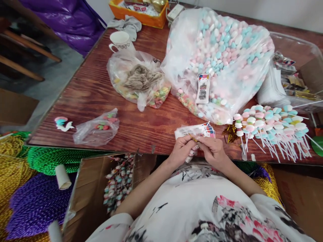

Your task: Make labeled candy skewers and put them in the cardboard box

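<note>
At the table's front edge, my left hand (182,148) and my right hand (211,148) meet with fingers pinched together. Between them they grip a thin gold twist tie (192,136). A small pale, patterned bundle (191,155) hangs under the fingers; its exact kind is unclear. Just beyond my hands lies a fanned stack of printed cards (199,129). To the right rests a pile of marshmallow sticks (271,122), pink, blue and white on white sticks, with a bunch of gold ties (230,133) beside it.
Behind my hands sits a big clear bag of marshmallows (227,57), a card packet (203,88) on it. Left are a bag of colourful sweets (138,82), a small plastic bag (98,129) and a mug (122,43). A clear bin (300,43) stands right; an open carton (85,198) sits below.
</note>
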Tool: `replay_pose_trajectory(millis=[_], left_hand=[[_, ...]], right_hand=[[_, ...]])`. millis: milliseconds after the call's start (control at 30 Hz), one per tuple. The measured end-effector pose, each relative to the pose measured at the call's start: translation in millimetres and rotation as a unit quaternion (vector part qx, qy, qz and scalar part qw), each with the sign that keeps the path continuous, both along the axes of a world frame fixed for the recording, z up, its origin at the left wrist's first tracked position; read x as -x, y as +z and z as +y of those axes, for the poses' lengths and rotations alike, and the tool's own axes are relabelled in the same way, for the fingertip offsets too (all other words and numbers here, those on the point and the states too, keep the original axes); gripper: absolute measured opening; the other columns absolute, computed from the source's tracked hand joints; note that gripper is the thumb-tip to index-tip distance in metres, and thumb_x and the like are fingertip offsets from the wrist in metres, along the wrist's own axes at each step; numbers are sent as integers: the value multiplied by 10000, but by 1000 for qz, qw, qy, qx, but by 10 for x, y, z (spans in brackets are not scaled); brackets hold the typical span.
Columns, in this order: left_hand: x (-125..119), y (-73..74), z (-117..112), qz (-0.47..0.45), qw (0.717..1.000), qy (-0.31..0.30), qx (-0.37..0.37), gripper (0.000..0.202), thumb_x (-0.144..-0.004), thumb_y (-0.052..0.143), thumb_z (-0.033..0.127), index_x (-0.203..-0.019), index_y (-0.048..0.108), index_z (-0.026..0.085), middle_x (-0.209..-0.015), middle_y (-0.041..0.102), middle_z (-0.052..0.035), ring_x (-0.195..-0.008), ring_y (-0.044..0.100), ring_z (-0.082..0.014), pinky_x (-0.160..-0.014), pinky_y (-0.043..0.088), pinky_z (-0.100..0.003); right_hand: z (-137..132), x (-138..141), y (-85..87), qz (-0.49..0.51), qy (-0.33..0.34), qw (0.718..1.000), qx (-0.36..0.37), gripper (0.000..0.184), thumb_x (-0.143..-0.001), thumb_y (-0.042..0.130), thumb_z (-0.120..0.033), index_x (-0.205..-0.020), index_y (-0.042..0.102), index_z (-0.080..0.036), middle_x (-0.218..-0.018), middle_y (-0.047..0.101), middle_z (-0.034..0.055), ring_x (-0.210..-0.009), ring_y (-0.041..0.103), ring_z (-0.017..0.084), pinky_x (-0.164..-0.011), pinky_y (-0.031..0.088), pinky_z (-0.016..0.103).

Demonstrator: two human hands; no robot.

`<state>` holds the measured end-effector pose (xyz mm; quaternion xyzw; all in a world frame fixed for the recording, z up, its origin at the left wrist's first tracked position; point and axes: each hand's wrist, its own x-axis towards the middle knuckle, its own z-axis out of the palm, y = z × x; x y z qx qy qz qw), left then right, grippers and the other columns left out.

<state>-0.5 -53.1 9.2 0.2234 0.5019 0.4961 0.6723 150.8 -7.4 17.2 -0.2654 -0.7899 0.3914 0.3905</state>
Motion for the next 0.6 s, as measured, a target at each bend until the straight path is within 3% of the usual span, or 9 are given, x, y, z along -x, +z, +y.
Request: replay_pose_trajectory(millis=[167,367,500,600], left_hand=[[51,27,-62,-12,1000,-22,-10,211,-755,701,338,-806,643,142,-575,509,60,-409,391,-12,-377,315,-123],[41,55,-63,-45,999,-11,23,272,-733,749,387,-810,629,155,-526,487,70,-352,364,-24,-322,230,-132],[48,40,-47,-72,997,29,23,275,-669,792,347,-776,651,136,-489,498,60,-355,382,-32,-335,249,-139],[68,26,-50,-72,995,57,28,257,-650,802,318,-698,629,134,-478,513,50,-356,386,-37,-339,277,-150]], right_hand=[[32,-16,-57,-32,-15,996,80,308,-902,530,-123,-1134,707,-225,-908,774,31,-738,708,144,-700,565,274],[32,-19,-35,-16,11,997,80,285,-894,542,-129,-1108,704,-226,-946,771,34,-792,711,143,-748,562,279],[-52,5,-97,33,-39,997,58,316,-859,596,-116,-1152,635,-227,-769,712,-12,-606,614,102,-620,507,238],[-130,21,-141,69,-76,988,119,308,-845,631,-139,-1131,567,-233,-698,631,-50,-565,535,89,-586,457,224]])
